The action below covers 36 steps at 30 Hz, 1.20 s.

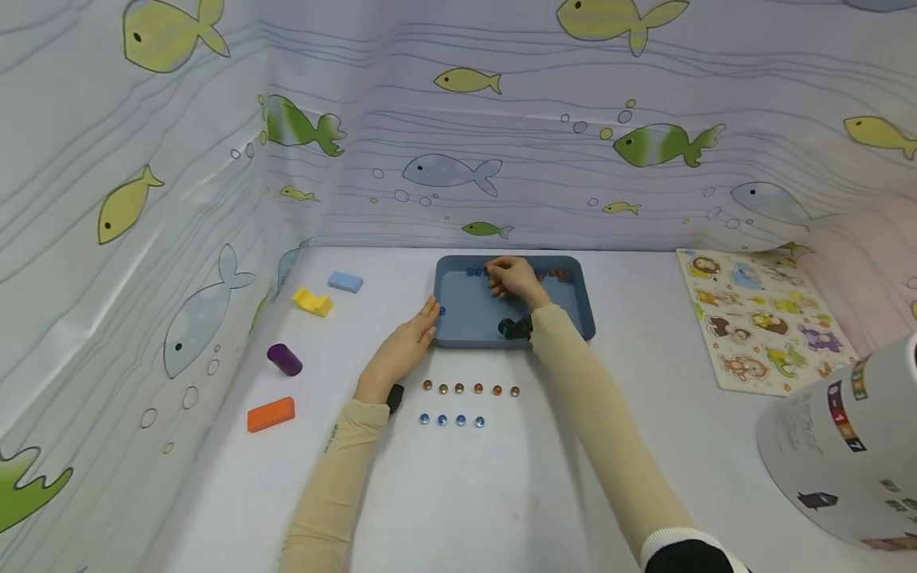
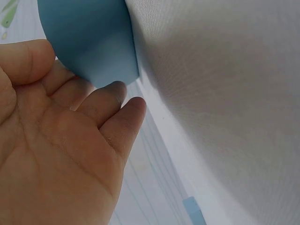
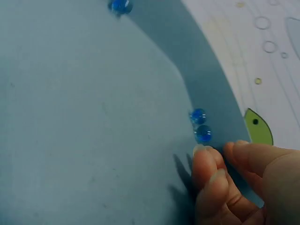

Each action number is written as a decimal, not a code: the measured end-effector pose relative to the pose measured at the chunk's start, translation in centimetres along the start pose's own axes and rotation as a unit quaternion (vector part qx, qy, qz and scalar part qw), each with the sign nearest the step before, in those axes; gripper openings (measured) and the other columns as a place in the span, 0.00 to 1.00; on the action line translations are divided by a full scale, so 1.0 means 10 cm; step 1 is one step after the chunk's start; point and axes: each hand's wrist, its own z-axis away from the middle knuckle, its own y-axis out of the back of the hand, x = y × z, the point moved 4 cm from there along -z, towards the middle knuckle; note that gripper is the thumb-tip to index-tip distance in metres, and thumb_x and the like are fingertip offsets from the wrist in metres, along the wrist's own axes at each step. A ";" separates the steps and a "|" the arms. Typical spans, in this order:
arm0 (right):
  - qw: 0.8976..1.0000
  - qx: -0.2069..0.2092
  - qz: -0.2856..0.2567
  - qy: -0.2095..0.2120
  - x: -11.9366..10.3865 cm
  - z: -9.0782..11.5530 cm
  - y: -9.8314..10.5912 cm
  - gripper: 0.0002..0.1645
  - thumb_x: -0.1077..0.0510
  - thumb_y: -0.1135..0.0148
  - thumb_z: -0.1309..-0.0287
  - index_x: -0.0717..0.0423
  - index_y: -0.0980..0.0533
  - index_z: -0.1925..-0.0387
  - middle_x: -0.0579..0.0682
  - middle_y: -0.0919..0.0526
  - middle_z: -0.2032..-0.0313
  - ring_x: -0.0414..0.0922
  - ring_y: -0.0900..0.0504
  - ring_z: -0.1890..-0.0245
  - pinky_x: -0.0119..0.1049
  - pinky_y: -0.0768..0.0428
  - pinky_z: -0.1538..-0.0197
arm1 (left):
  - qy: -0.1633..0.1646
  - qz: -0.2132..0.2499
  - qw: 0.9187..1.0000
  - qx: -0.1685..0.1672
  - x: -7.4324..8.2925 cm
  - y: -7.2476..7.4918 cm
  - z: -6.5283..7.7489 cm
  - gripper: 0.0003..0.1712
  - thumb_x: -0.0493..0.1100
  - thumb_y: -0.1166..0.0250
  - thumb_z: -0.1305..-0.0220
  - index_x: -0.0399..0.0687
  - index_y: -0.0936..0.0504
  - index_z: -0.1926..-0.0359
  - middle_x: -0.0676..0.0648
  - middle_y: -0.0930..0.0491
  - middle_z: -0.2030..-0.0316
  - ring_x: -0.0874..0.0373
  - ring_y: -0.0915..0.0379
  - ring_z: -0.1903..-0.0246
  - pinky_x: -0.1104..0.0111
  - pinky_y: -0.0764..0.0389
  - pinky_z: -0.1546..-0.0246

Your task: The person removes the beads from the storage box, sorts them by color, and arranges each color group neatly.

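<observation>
We see left hand [image 1: 401,348], fingers extended, against tray's [image 1: 466,318] left edge; right hand [image 1: 517,278] by far-edge blue marbles [image 3: 204,134], grip unclear.

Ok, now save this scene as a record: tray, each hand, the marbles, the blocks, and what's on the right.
Tray: blue-gray, holding blue marbles and amber marbles
Left hand: touches tray's left side
Right hand: inside tray, curled fingers beside two blue marbles; grip hidden
Nearest row: four blue marbles
Next row: six amber marbles
Blocks, left: orange block, purple cylinder, yellow curved block, light blue block
Right: animal picture sheet, white container
</observation>
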 end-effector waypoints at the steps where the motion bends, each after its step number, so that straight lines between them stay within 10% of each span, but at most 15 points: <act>1: 1.000 -0.001 0.023 0.006 0.00 0.00 -0.01 0.18 0.53 0.48 0.29 0.54 0.23 0.43 0.47 0.21 0.73 0.38 0.21 0.79 0.28 0.22 0.76 | 0.001 0.001 1.000 0.001 0.00 -0.01 0.00 0.30 0.44 0.56 0.23 0.44 0.49 0.25 0.48 0.56 0.23 0.49 0.53 0.25 0.55 0.47 0.25; 11: 0.989 0.014 0.144 0.020 -0.02 -0.01 -0.01 0.12 0.55 0.40 0.34 0.60 0.20 0.57 0.48 0.19 0.74 0.36 0.24 0.84 0.27 0.23 0.79 | 0.000 0.001 1.000 0.004 0.03 -0.01 0.00 0.30 0.45 0.56 0.23 0.45 0.49 0.25 0.49 0.57 0.23 0.50 0.53 0.25 0.56 0.46 0.25; 25: 0.995 -0.071 0.071 0.023 0.03 0.28 0.23 0.24 0.45 0.48 0.30 0.65 0.24 0.56 0.42 0.21 0.78 0.36 0.25 0.78 0.29 0.26 0.72 | -0.005 0.000 1.000 0.004 0.00 -0.04 -0.03 0.31 0.44 0.56 0.23 0.43 0.50 0.25 0.47 0.57 0.23 0.47 0.54 0.25 0.54 0.47 0.25; 36: 0.986 -0.131 0.027 0.096 -0.05 0.98 0.44 0.24 0.52 0.48 0.29 0.70 0.31 0.44 0.61 0.20 0.62 0.53 0.20 0.65 0.42 0.22 0.63 | 0.000 -0.010 1.000 0.000 -0.01 -0.02 -0.04 0.31 0.45 0.58 0.22 0.44 0.51 0.24 0.47 0.58 0.23 0.48 0.54 0.25 0.55 0.48 0.24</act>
